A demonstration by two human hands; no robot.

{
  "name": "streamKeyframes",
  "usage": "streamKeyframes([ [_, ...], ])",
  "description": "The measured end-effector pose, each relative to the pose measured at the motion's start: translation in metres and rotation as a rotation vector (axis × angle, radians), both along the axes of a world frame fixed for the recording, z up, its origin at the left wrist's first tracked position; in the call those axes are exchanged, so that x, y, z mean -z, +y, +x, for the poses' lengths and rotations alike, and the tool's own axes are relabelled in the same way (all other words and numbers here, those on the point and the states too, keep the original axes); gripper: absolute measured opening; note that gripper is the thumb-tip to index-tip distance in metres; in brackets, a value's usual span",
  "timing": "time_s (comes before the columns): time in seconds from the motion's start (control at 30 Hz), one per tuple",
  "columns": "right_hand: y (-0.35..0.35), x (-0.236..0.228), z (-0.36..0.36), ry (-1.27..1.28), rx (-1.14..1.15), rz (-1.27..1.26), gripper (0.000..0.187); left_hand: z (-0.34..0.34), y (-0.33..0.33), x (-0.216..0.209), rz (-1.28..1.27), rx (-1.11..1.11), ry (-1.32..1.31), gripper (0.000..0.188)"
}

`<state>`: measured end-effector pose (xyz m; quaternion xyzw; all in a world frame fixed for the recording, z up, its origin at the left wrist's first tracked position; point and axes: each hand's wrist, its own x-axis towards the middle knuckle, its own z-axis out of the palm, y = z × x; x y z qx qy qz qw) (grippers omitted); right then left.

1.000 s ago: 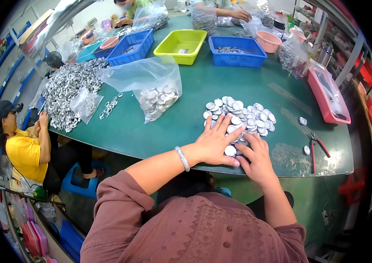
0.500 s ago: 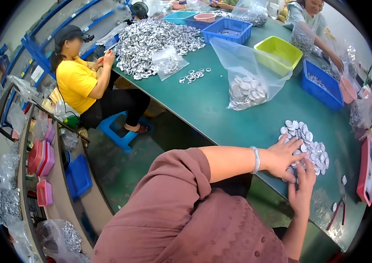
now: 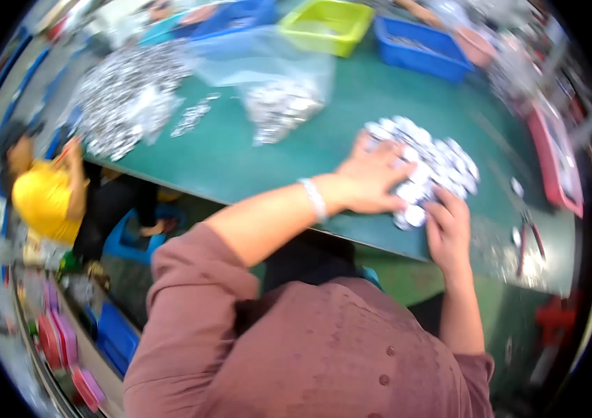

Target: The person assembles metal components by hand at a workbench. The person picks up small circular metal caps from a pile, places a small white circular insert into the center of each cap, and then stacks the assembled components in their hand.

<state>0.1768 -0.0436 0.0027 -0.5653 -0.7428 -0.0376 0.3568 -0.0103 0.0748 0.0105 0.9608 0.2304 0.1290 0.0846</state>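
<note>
A pile of flat, round silvery discs (image 3: 442,164) lies near the front edge of the green table. My left hand (image 3: 372,177) rests on the pile's left side with fingers spread, a pale bangle (image 3: 313,198) round its wrist. At the near side of the pile is my right hand (image 3: 449,226), fingers bent together against the discs. Blur hides what, if anything, is in that grip. Beyond the pile, a clear plastic bag (image 3: 285,104) holds more of these discs.
Pliers (image 3: 531,240) with dark red handles lie right of my right hand. A pink tray (image 3: 554,160) stands at the right edge; blue (image 3: 425,49) and yellow-green (image 3: 334,24) bins stand farther back. Left are a heap of silvery parts (image 3: 121,94) and a seated person in yellow (image 3: 48,198).
The view has swung, shifting the scene left. My left hand stays spread on the discs; the right hand's fingers, stretched before, are now bent in.
</note>
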Motion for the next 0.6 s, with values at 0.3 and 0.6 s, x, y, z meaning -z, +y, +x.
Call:
streamKeyframes([
  [0.3,-0.004,-0.002,0.005,0.033,0.154,0.03,0.02,0.015,0.031,-0.014,-0.008,0.041,-0.357,0.027],
  [0.6,-0.002,-0.025,-0.008,-0.226,-0.04,-0.132,0.032,-0.001,0.064,-0.008,-0.1,-0.043,-0.578,0.018],
])
